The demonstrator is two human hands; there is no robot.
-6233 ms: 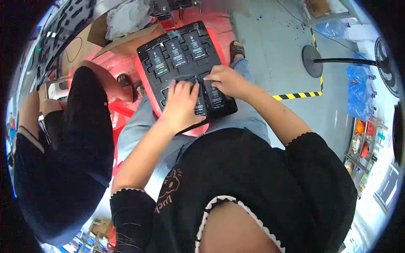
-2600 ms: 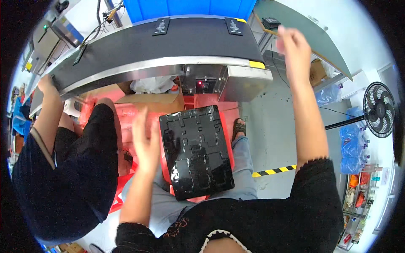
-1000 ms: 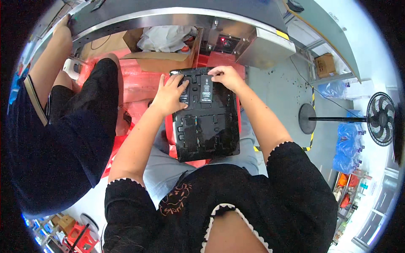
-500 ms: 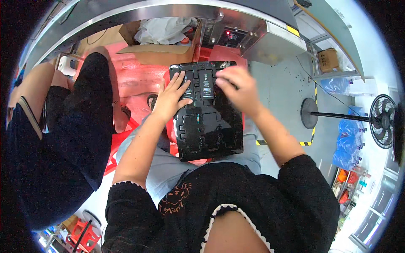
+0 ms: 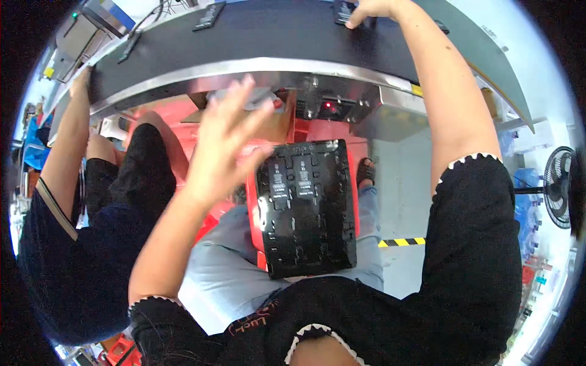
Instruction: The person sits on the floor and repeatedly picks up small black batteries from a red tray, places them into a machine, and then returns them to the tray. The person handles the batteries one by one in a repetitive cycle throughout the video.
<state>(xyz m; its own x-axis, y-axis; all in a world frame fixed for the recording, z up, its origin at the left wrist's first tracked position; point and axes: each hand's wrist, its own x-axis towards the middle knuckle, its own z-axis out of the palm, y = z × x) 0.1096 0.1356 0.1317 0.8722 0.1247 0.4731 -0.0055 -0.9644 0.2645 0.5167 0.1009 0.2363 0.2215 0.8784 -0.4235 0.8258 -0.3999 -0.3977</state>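
A black plastic tray with moulded slots lies over my lap. Two flat black batteries with pale print sit side by side in its far-left slots. My left hand, somewhat blurred, is raised beside the tray's far left corner, fingers spread and nothing in them. Stretched far forward, my right hand is at the black belt, thumb and fingers at the right edge of another flat black battery. The top of the picture cuts off part of that hand.
More flat batteries lie on the belt at the far left, one of them near the top edge. A co-worker's hand touches the belt's left end. The metal rim runs between belt and tray. A fan stands right.
My right hand has left the tray and reached forward to a battery on the belt. My left hand has lifted off the tray. The view has tilted up, showing the belt.
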